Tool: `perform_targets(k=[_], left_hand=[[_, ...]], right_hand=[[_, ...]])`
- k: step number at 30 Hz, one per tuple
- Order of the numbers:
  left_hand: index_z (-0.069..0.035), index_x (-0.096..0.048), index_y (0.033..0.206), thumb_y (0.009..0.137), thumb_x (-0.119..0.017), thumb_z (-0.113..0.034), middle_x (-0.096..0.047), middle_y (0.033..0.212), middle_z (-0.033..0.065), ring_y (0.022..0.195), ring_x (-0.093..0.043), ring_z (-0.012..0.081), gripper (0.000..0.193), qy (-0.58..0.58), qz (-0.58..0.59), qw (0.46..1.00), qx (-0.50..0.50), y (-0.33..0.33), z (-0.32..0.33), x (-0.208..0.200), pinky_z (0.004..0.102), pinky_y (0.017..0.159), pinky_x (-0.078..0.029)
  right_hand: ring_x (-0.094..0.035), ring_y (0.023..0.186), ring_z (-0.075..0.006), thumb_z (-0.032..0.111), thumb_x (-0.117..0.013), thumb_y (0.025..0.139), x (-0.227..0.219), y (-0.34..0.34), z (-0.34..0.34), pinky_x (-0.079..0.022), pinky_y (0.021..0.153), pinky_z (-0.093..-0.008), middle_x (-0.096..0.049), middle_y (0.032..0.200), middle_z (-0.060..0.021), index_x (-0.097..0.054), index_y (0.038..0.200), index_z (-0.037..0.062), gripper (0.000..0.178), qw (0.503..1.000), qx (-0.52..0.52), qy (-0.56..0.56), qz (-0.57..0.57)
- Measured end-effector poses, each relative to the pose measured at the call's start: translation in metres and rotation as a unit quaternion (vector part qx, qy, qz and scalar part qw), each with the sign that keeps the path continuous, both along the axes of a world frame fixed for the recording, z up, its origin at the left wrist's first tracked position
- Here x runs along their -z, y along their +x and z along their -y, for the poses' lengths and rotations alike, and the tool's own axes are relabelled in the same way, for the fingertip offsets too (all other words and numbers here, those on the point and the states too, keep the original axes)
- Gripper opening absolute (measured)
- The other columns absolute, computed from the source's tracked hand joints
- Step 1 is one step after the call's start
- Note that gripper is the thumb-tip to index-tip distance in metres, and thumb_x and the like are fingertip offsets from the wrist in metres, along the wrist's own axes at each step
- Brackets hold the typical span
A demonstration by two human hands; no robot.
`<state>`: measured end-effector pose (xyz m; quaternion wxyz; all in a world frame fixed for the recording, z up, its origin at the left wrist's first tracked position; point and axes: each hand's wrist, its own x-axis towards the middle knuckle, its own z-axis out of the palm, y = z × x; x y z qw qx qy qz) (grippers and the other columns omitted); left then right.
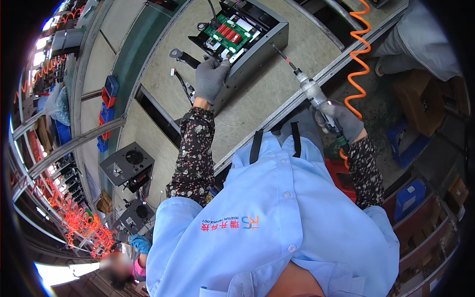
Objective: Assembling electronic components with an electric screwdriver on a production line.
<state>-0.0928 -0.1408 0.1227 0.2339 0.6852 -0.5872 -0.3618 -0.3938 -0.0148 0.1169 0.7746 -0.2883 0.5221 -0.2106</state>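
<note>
In my right hand [344, 121], gloved in grey, is a power screwdriver [312, 91] with a silver body. Its long thin bit points toward the metal housing [262, 48] and is apart from it. My left hand [212, 79], also gloved in grey, is at the housing's near end by the circuit board. Its fingers are curled together, and whatever lies between the fingertips is hidden. Inside the open dark housing sits a green circuit board [225, 33] with red parts across its middle. A black cable with a ring terminal [176, 53] sticks out beside my left hand.
An orange coiled hose [360, 67] hangs at the right. A thin cable with a white connector [173, 72] lies left of my left wrist. Black fan-vented units [129, 163] stand farther left, near another person's blue-gloved hand [140, 243]. A person in grey [428, 39] stands at upper right.
</note>
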Motion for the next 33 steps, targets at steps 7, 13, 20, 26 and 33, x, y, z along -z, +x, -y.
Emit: perform_targets(k=[7,13,20,26,33], left_hand=[[0.001,-0.051,0.054,0.07,-0.059,-0.025,-0.048,0.045,0.0052,0.043,-0.043,0.0096,0.032,0.004,0.001,1.0,0.001,0.001,0.002,0.004,0.0279,0.043,-0.035],[0.002,-0.052,0.054,0.07,-0.059,-0.025,-0.048,0.045,0.0058,0.043,-0.044,0.0108,0.031,0.001,0.014,1.0,0.01,0.003,0.001,0.005,0.0282,0.044,-0.035],[0.002,-0.052,0.054,0.07,-0.058,-0.024,-0.048,0.045,0.0058,0.043,-0.043,0.0113,0.031,-0.006,0.01,1.0,0.014,0.003,0.001,0.002,0.0284,0.044,-0.035],[0.002,-0.052,0.054,0.07,-0.058,-0.024,-0.047,0.044,0.0057,0.042,-0.042,0.0108,0.031,-0.003,-0.004,1.0,0.016,0.001,0.0,-0.001,0.0284,0.043,-0.035],[0.003,-0.053,0.055,0.07,-0.058,-0.024,-0.047,0.044,0.0069,0.041,-0.043,0.0115,0.031,0.009,-0.019,1.0,0.017,0.003,0.002,0.005,0.0286,0.043,-0.035]], right_hand=[[-0.043,0.047,-0.0068,0.03,-0.063,0.068,-0.009,0.006,0.006,-0.035,0.042,-0.0203,-0.045,0.06,0.0005,-0.052,0.094,0.0017,0.04,0.987,-0.021,-0.064,-0.148],[-0.05,0.062,-0.0127,0.034,-0.066,0.065,-0.015,0.009,0.01,-0.041,0.055,-0.0253,-0.054,0.075,-0.0074,-0.054,0.093,0.0002,0.045,0.97,-0.048,-0.075,-0.226],[-0.052,0.074,-0.0165,0.034,-0.068,0.063,-0.012,0.016,0.006,-0.042,0.068,-0.0271,-0.056,0.082,-0.0103,-0.054,0.093,-0.0004,0.048,0.962,-0.038,-0.108,-0.249],[-0.054,0.074,-0.0174,0.033,-0.07,0.061,-0.005,0.016,0.004,-0.042,0.068,-0.0276,-0.057,0.082,-0.0105,-0.054,0.091,0.0003,0.047,0.954,-0.021,-0.143,-0.262],[-0.054,0.074,-0.0185,0.035,-0.07,0.061,-0.012,0.024,0.002,-0.042,0.068,-0.0286,-0.057,0.082,-0.0108,-0.053,0.092,0.0009,0.049,0.935,-0.024,-0.159,-0.316]])
